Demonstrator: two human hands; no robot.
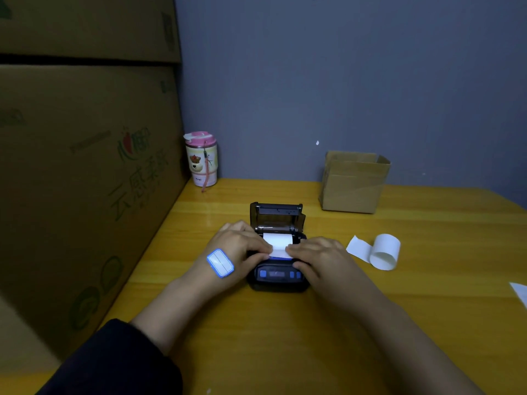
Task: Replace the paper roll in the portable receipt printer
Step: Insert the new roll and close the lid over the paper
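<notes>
Paper (278,241), printer (277,283), yellow table (370,323), grey wall (342,81).

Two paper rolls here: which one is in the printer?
The white roll in the open printer; the other roll lies loose on the table to its right.

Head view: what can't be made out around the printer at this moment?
All in the head view:
Paper roll: its ends and seating, covered by the left hand and right hand.
Hands: pinching or only pressing the paper's edge, fingertips too small.
Printer buttons: blurred, unreadable.
White sheet: cut off by right edge.
</notes>
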